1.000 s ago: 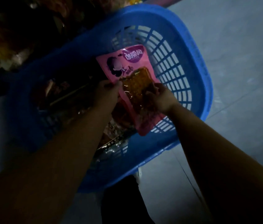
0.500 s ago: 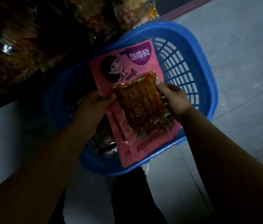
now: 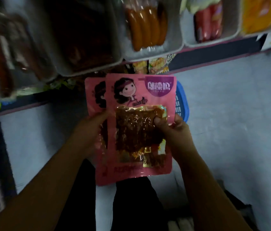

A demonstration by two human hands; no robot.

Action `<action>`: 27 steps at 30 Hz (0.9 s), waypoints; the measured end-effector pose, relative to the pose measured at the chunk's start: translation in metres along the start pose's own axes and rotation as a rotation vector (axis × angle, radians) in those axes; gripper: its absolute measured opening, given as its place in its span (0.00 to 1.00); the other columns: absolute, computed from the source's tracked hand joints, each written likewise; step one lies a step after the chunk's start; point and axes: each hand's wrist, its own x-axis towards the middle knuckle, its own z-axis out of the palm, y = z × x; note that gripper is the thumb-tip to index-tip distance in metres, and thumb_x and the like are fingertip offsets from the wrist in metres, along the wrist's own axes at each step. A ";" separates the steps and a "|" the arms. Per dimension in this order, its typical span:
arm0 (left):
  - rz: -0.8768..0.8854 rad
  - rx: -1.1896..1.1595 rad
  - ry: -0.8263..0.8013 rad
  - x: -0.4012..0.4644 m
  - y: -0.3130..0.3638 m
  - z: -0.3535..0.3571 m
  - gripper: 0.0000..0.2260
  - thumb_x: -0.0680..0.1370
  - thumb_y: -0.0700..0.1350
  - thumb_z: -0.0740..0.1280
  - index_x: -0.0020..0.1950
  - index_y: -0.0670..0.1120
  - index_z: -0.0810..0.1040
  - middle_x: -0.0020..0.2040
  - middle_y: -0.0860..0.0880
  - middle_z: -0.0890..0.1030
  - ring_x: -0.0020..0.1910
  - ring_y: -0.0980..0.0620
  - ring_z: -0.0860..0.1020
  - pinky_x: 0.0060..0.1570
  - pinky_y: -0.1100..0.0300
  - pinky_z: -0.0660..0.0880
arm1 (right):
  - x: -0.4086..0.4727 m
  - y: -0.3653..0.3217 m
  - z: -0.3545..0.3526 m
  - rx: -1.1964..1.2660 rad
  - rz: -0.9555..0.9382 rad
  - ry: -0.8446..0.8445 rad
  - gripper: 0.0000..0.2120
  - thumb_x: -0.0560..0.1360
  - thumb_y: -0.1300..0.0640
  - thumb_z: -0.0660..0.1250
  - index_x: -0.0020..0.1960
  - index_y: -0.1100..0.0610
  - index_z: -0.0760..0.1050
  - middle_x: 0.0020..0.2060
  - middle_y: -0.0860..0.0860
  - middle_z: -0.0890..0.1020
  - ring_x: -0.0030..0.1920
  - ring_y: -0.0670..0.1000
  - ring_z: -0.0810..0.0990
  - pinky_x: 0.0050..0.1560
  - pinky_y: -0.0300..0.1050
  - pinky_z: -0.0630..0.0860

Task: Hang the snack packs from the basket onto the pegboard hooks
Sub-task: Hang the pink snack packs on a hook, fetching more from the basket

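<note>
I hold two pink snack packs stacked one behind the other, upright in front of me. The front pink pack [image 3: 139, 97] shows a cartoon girl, a purple logo and a clear window of brown food. The rear pink pack [image 3: 93, 97] sticks out at its left. My left hand [image 3: 89, 129] grips their left edge, thumb on the front. My right hand [image 3: 173, 129] grips the right edge. The blue basket [image 3: 182, 100] on the floor is mostly hidden behind the packs. No pegboard hooks are visible.
Above, a shelf carries grey trays [image 3: 169, 47] with packed sausages [image 3: 146, 25], dark meat packs [image 3: 81, 39] and red sausages [image 3: 209, 19]. A yellow pack [image 3: 261, 14] lies at the top right. Grey floor [image 3: 231, 114] spreads to the right. My dark trouser legs [image 3: 131, 205] are below.
Both hands lifted the pink packs up out of the basket, and my view tilted up, bringing the shelf trays into sight. The basket is now mostly hidden.
</note>
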 end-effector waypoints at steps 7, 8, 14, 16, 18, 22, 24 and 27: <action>0.471 -0.060 0.098 -0.150 0.102 -0.049 0.04 0.67 0.48 0.72 0.32 0.52 0.84 0.29 0.52 0.82 0.29 0.55 0.80 0.31 0.60 0.77 | -0.095 -0.124 0.059 -0.123 -0.224 -0.207 0.16 0.66 0.57 0.74 0.52 0.56 0.77 0.46 0.59 0.84 0.48 0.58 0.84 0.49 0.55 0.81; 0.539 -0.063 0.140 -0.167 0.117 -0.058 0.07 0.69 0.45 0.72 0.31 0.53 0.83 0.28 0.53 0.81 0.28 0.55 0.80 0.30 0.60 0.76 | -0.104 -0.141 0.072 -0.140 -0.261 -0.234 0.17 0.65 0.56 0.74 0.53 0.55 0.76 0.48 0.59 0.83 0.49 0.59 0.83 0.51 0.58 0.80; 0.815 -0.147 0.263 -0.243 0.184 -0.122 0.03 0.63 0.47 0.73 0.35 0.51 0.83 0.31 0.54 0.83 0.31 0.57 0.82 0.31 0.61 0.78 | -0.150 -0.244 0.155 -0.154 -0.516 -0.334 0.12 0.63 0.46 0.74 0.45 0.47 0.81 0.39 0.48 0.84 0.41 0.46 0.81 0.43 0.40 0.78; 0.876 -0.155 0.248 -0.260 0.202 -0.138 0.03 0.64 0.45 0.73 0.35 0.53 0.84 0.34 0.54 0.84 0.34 0.57 0.83 0.32 0.63 0.79 | -0.164 -0.273 0.182 -0.130 -0.593 -0.336 0.12 0.63 0.43 0.74 0.43 0.48 0.82 0.37 0.47 0.84 0.39 0.45 0.81 0.39 0.38 0.77; 0.942 -0.168 0.211 -0.276 0.218 -0.152 0.07 0.66 0.41 0.73 0.36 0.54 0.85 0.36 0.53 0.85 0.36 0.56 0.83 0.33 0.64 0.78 | -0.175 -0.297 0.207 -0.094 -0.664 -0.307 0.09 0.64 0.45 0.75 0.42 0.47 0.84 0.37 0.47 0.86 0.36 0.44 0.82 0.36 0.36 0.76; 0.980 -0.194 0.104 -0.294 0.246 -0.176 0.06 0.66 0.39 0.72 0.39 0.49 0.85 0.35 0.49 0.85 0.33 0.52 0.83 0.31 0.59 0.78 | -0.194 -0.327 0.250 -0.057 -0.832 -0.207 0.02 0.69 0.50 0.74 0.38 0.47 0.82 0.32 0.45 0.85 0.32 0.42 0.81 0.32 0.35 0.75; 1.054 -0.124 0.099 -0.297 0.260 -0.190 0.08 0.70 0.41 0.72 0.42 0.55 0.85 0.39 0.51 0.86 0.39 0.53 0.84 0.35 0.60 0.79 | -0.198 -0.334 0.266 -0.042 -0.892 -0.130 0.06 0.71 0.52 0.73 0.35 0.49 0.79 0.29 0.44 0.83 0.29 0.41 0.79 0.30 0.34 0.74; 1.104 -0.023 0.018 -0.302 0.285 -0.207 0.08 0.69 0.55 0.69 0.47 0.60 0.83 0.46 0.53 0.85 0.46 0.55 0.84 0.40 0.65 0.79 | -0.201 -0.344 0.282 -0.013 -0.945 -0.035 0.10 0.72 0.55 0.72 0.33 0.49 0.76 0.27 0.43 0.81 0.29 0.40 0.78 0.29 0.35 0.73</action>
